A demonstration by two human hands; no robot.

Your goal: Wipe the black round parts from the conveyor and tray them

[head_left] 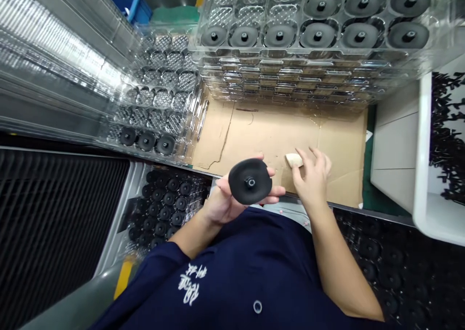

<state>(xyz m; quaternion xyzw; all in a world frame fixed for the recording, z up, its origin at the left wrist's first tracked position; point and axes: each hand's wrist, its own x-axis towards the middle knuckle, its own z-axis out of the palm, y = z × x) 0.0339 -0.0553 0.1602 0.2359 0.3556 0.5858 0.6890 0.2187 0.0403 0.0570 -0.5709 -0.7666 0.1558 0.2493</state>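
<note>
My left hand (232, 201) holds a black, rounded disc-shaped part (241, 189) with a small hollow post in its middle, its face turned up toward me. The fingers reach around behind the disc and show past its right edge. To the right, my right hand (314, 177) has its thumb and index finger around the right end of a small cream-coloured wedge-like piece (291, 159). Its other fingers are spread. That piece is over a cardboard sheet (269, 131); whether it touches the sheet is unclear.
Clear plastic trays (290, 73) are stacked at the back, with black discs in the top one. Another clear tray (156, 97) at left holds 3 discs in its front row. A white bin (423, 175) of small black parts stands at right. More discs (163, 209) sit lower left.
</note>
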